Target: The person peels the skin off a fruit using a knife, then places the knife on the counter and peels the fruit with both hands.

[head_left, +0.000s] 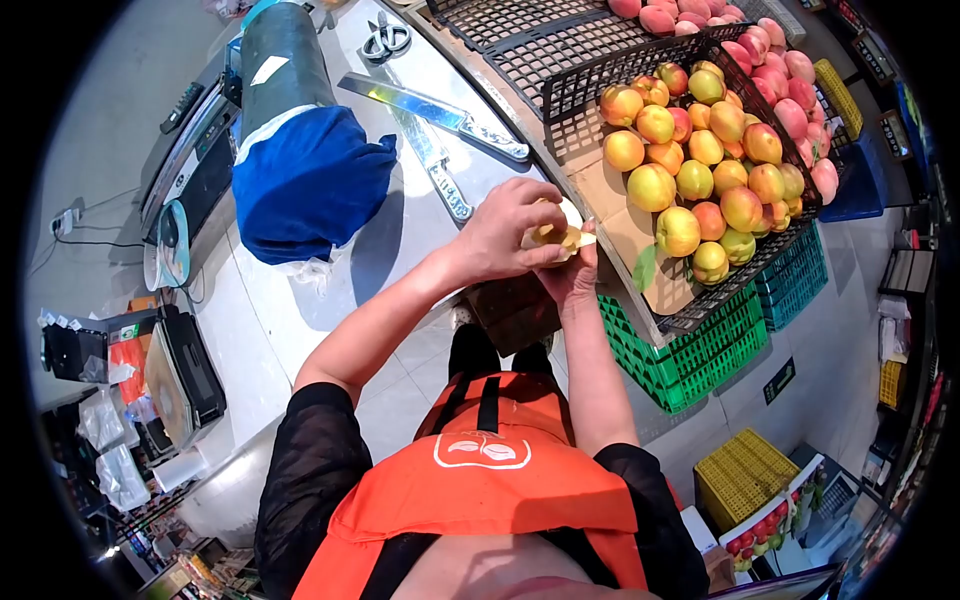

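Note:
Both hands are together in front of me, closed around a small pale yellow piece of fruit whose kind I cannot make out. My left hand curls its fingers over the top and left side. From below and to the right, my right hand pinches it, thumb upward; the palm is partly hidden. Left of the hands, two knives lie on the metal tabletop: a broad-bladed knife and another patterned-handle knife. Scissors rest beyond them.
A black crate of yellow-red nectarines stands right of my hands, with pink peaches behind. Green crates sit below. A dark roll with a blue cloth occupies the table's left, near a scale.

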`<state>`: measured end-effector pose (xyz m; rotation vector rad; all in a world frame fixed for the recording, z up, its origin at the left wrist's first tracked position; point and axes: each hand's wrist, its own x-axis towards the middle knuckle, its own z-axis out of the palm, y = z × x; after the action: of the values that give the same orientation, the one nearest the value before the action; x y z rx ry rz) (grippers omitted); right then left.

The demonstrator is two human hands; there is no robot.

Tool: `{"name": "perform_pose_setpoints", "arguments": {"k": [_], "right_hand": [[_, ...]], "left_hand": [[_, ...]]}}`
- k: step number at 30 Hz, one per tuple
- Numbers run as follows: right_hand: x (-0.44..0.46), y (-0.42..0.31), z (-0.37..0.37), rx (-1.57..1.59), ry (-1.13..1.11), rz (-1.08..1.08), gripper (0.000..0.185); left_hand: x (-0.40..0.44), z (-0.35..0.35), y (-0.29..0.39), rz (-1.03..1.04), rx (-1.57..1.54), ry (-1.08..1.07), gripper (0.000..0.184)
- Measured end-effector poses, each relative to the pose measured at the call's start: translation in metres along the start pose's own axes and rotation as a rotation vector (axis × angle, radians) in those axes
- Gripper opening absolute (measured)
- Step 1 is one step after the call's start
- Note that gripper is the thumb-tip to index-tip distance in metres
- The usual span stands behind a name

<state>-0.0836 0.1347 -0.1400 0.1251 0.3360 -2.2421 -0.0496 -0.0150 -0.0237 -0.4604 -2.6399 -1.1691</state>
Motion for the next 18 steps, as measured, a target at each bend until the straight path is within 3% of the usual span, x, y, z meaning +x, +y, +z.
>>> {"name": "perform_pose_setpoints", "arguments": {"k": [6,9,13,14,15,17,18], "right_hand": [[0.0,0.002,0.006,0.012,0.009,-0.074,0.066],[-0.002,-0.001,0.011,0.045,0.006,-0.003,0.065],[-0.015,-0.007,0.013,-0.111,0.061,-0.007,0.081],[-0.017,-0.008,0.002,-0.086,-0.002,-0.004,0.082],[-0.022,-0.01,0.001,-0.052,0.018,0.006,0.084],[-0.036,-0.013,0.001,-0.057,0.051,0.006,0.088],[-0.041,-0.014,-0.005,-0.064,0.072,0.013,0.091]], "left_hand": [[-0.01,0.005,0.001,0.062,0.079,0.07,0.029],[-0.014,-0.001,0.001,-0.058,-0.1,0.166,0.027],[-0.028,-0.024,-0.022,-0.258,-0.107,0.316,0.026],[-0.038,-0.023,-0.033,-0.337,-0.021,0.246,0.028],[-0.049,-0.02,-0.043,-0.323,0.179,0.149,0.034],[-0.063,-0.01,-0.052,-0.276,0.251,-0.028,0.043],[-0.066,-0.004,-0.052,-0.24,0.314,-0.058,0.062]]}}
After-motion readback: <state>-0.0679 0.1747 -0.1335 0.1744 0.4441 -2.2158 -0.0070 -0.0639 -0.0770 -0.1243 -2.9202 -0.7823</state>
